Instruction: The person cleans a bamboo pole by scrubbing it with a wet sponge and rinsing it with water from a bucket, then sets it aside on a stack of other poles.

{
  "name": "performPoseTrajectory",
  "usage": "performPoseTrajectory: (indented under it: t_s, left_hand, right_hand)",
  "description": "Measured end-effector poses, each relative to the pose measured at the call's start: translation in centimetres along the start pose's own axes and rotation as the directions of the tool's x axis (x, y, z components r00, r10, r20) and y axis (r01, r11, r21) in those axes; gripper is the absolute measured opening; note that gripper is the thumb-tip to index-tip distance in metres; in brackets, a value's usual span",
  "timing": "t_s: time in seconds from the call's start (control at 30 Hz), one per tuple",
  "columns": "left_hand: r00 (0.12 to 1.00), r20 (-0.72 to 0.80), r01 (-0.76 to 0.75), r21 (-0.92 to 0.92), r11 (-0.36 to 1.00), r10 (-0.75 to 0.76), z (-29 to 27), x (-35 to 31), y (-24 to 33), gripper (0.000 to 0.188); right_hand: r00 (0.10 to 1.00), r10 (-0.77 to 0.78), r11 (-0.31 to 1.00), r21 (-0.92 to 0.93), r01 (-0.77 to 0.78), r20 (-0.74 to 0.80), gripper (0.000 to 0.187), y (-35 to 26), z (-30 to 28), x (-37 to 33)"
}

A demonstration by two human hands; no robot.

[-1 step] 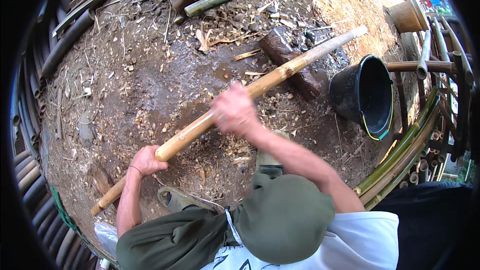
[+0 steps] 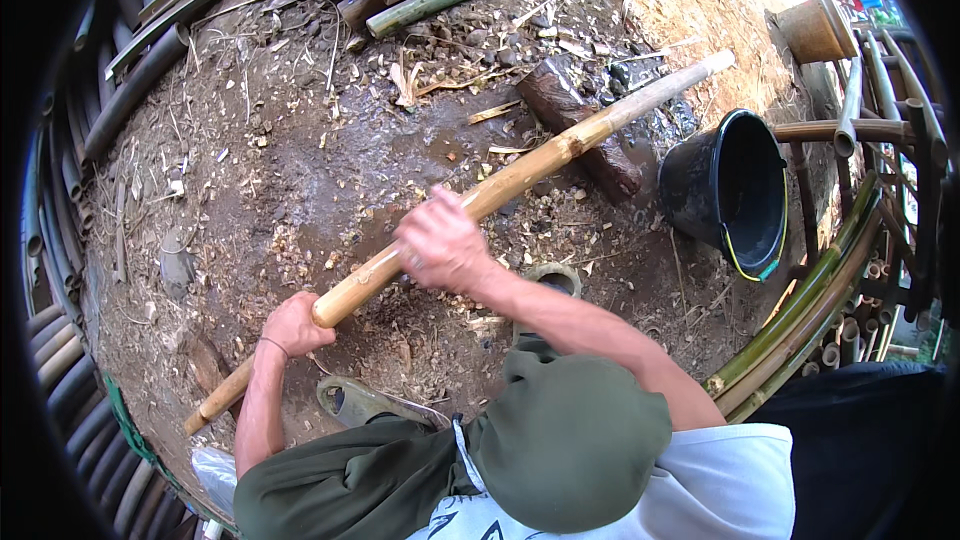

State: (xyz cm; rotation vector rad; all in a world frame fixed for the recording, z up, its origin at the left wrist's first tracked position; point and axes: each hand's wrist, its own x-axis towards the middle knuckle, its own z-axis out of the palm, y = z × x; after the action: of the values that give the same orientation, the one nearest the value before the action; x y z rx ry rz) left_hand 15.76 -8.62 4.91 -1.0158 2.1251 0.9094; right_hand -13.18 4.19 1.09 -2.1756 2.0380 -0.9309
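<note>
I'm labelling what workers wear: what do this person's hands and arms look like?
The left hand and right hand wear no gloves; both forearms are uncovered. A thin dark band circles the left wrist. Blur hides fine detail on the right hand.

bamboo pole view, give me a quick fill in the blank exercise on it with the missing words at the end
1. The left hand is ____ (higher or lower) in the picture than the right hand, along the bamboo pole.
2. The brown log lies to the ____ of the black bucket.
3. The person's trousers are dark ____.

Missing words: lower; left; green.
</note>
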Motion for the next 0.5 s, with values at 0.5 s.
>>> performPoseTrajectory:
  t_s: [0.5]
  left_hand:
    - [0.954, -0.296, 0.077, 0.068, 0.995, -0.054, 0.7, 0.8, 3.9, 0.037]
  right_hand:
    - [0.978, 0.135, 0.978, -0.135, -0.157, -0.158, 0.019, 5.7, -1.6, -0.3]
